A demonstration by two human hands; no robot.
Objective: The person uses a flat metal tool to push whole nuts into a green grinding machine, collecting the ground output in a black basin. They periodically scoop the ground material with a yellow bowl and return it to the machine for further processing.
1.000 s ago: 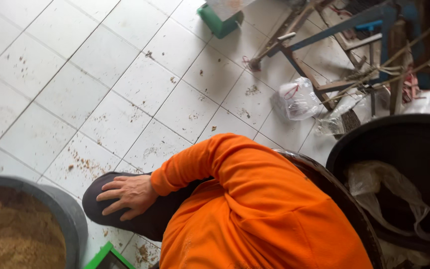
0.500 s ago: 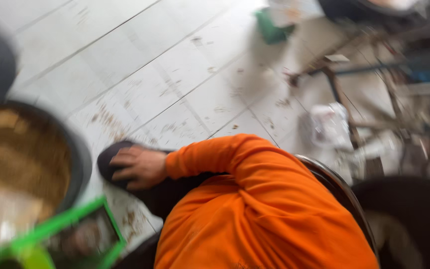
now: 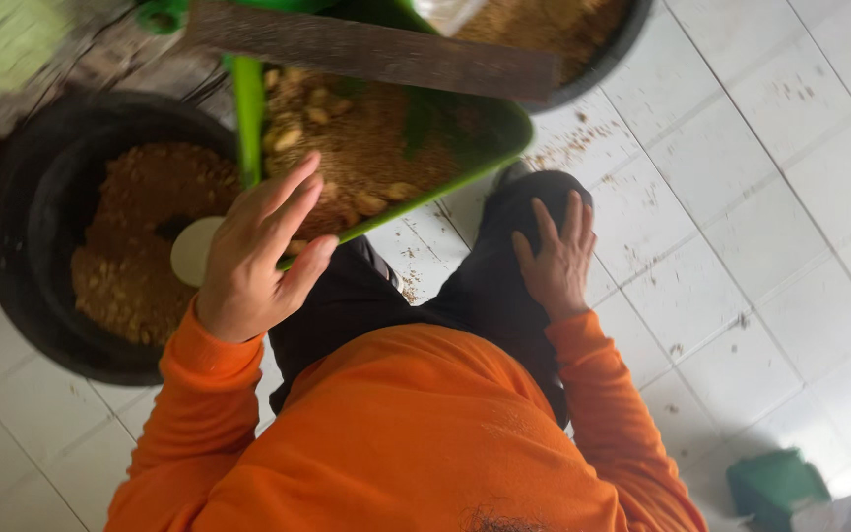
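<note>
You wear a bright orange long-sleeved top; its plain, soft knit covers your chest and both arms, and each sleeve ends in a snug ribbed cuff at the wrist. Your left hand (image 3: 260,251) and right hand (image 3: 556,258) are bare, with no gloves, rings or watch showing. Below the top you wear dark, nearly black trousers (image 3: 465,286), plain and unmarked, with a few light crumbs clinging near the knee.
</note>
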